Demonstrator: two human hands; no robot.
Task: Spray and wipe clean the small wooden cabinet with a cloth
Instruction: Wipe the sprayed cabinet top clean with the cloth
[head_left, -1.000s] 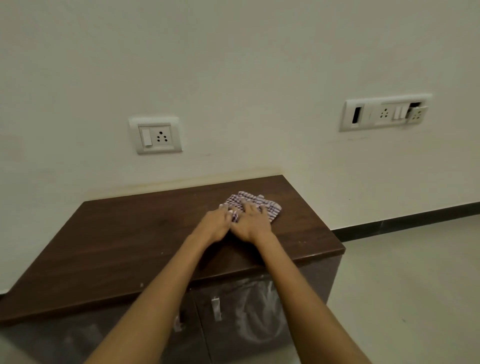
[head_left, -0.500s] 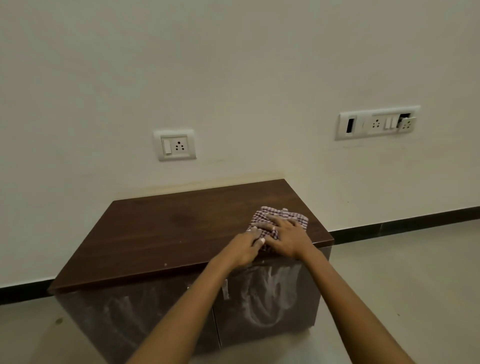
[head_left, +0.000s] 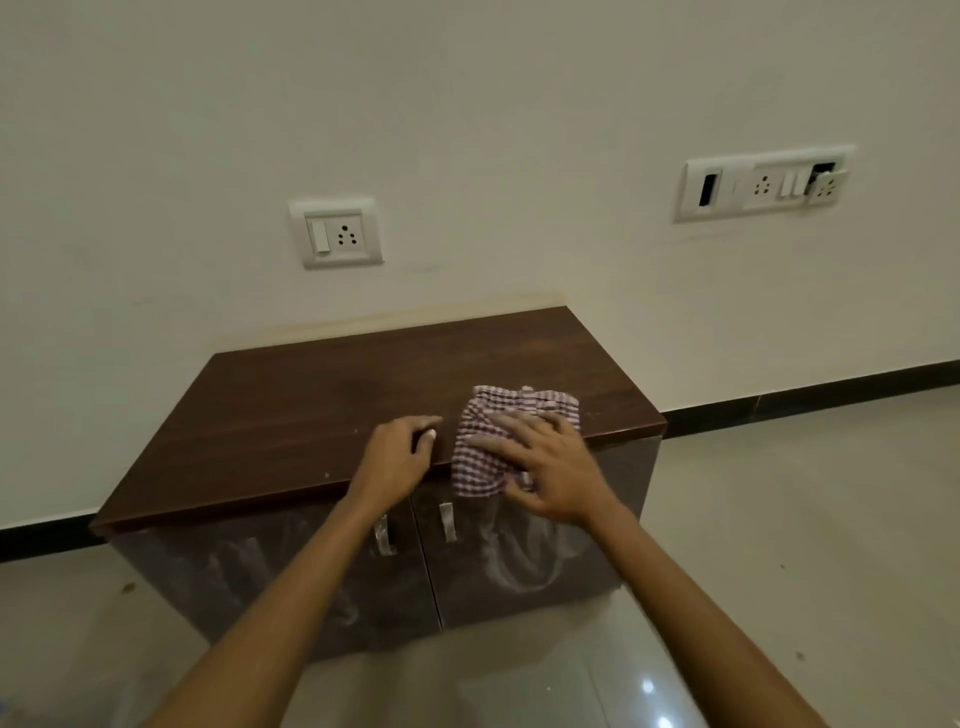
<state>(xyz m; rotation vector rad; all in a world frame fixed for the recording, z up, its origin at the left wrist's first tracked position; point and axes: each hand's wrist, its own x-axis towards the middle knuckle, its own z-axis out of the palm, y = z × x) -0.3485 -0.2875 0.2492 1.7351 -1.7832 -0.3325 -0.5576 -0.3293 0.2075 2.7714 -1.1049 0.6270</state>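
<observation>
- Socket (head_left: 336, 232): on the wall above the cabinet's left half. I am treating it as no part of the job.
- Cabinet (head_left: 311, 405): dark wood top, back against the wall. It has two glossy doors below, with handles (head_left: 382, 535) at the middle seam. The doors are showing pale streaks, and I cannot tell whether they are film or reflection.
- Left hand (head_left: 397, 457): I am resting it on the top at the front edge, just left of the cloth. The fingers are curled in, holding nothing that I can see. I judge it is bracing me.
- Cloth (head_left: 498, 441): checked and bunched, lying on the right front part of the top. Its near end is hanging over the front edge onto the right door.
- Right hand (head_left: 550, 467): the fingers are spread wide and flat, and I am pressing the cloth down at the edge.
- Step in hand, as I judge it: I am wiping the front lip of the top.
- To do it well:
  - I should be wrapping the cloth over the lip.
  - Pressure should come from the whole flat hand, not the fingertips.
  - The cloth should be drawn along the edge in overlapping passes.
  - The left hand should be shifting clear before the cloth reaches it.
- Panel (head_left: 763, 182): switches and sockets on the wall, well apart to the right.
- Spray bottle: not in view.
</observation>
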